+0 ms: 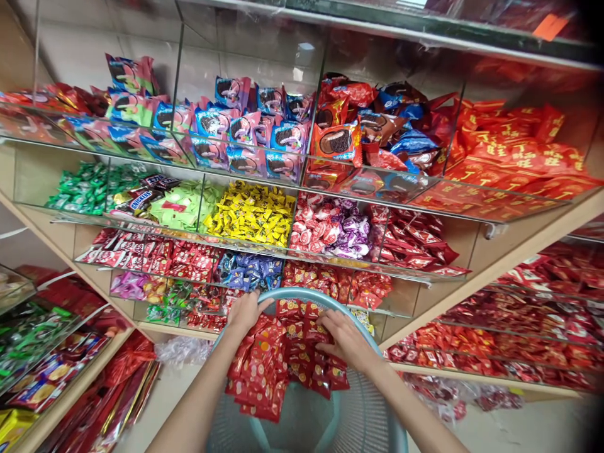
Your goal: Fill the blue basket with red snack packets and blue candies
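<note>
A light blue plastic basket (372, 402) stands in front of me, tilted toward the shelves. My left hand (244, 314) is closed over its far left rim, with the thumb pointing right. Inside the basket hang red candy packets with orange fruit prints (259, 365), in joined strips or bunches. My right hand (346, 343) reaches over the right side of the basket, fingers curled against the right-hand bunch of red packets (304, 352). The basket's bottom shows below the packets. Similar red packets (311, 277) fill a shelf bin just beyond the rim.
Tiered shelves with clear dividers hold yellow-wrapped candies (252, 214), purple candies (353, 229), blue packets (250, 270) and cookie packs (337, 141). A glass ledge (425, 41) runs above. More candy racks flank me, left (42, 340) and right (528, 308). Plastic bags (182, 349) lie on the floor.
</note>
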`<state>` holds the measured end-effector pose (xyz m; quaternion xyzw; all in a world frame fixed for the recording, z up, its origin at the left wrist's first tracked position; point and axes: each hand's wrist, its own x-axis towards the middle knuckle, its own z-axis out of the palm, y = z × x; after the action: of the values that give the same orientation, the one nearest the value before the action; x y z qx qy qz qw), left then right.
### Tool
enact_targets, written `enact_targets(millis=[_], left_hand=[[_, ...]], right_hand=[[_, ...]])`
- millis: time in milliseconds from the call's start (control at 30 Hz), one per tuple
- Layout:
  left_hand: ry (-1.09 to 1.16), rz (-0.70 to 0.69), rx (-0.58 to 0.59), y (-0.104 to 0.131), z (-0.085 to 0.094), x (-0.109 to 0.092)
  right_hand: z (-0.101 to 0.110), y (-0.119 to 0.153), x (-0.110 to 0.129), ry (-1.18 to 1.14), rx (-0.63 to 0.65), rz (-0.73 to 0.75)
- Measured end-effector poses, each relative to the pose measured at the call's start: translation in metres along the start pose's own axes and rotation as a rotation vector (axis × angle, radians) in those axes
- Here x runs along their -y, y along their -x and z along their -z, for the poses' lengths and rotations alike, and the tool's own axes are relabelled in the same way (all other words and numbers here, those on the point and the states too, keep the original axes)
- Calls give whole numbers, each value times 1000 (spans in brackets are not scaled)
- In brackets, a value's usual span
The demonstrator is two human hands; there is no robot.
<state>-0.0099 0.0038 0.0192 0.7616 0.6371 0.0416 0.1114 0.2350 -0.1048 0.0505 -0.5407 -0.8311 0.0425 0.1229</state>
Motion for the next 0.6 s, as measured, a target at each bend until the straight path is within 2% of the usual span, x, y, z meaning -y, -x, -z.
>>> enact_targets(millis=[233, 433, 533, 600], left_hand=[[-19, -29, -36, 1, 0, 0], [-28, -18, -47, 0, -3, 2], [-25, -24, -48, 0, -3, 2], [-23, -23, -42, 0, -2, 1]], right_hand=[[-8, -5, 5, 17, 2, -65], [9, 2, 17, -46, -32, -104], [12, 13, 33, -84, 24, -79], [4, 23, 45, -63, 112, -36]])
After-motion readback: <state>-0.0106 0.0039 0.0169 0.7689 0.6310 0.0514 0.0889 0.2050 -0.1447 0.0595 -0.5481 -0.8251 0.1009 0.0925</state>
